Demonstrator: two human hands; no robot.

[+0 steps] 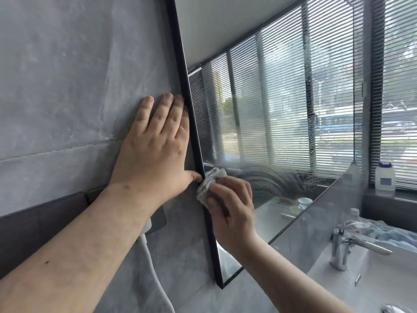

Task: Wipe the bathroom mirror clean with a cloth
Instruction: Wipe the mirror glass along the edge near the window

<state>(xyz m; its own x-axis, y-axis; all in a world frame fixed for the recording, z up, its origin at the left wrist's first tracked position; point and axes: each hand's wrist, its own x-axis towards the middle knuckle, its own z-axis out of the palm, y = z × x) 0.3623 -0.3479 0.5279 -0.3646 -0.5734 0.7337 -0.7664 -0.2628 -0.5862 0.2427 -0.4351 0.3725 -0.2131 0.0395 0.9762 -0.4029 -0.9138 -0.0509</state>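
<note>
The right hand (230, 208) is gripping a crumpled white cloth (208, 184) in curled fingers, pressing it against the black-framed wall mirror (282, 109) at the glass's seven o'clock edge, where curved wet streaks are showing. The left hand (155, 145) is lying flat with straight fingers on the grey stone wall (67, 86), its thumb touching the frame at nine o'clock of the cloth. A chrome tap (352, 247) is standing at four o'clock.
</note>
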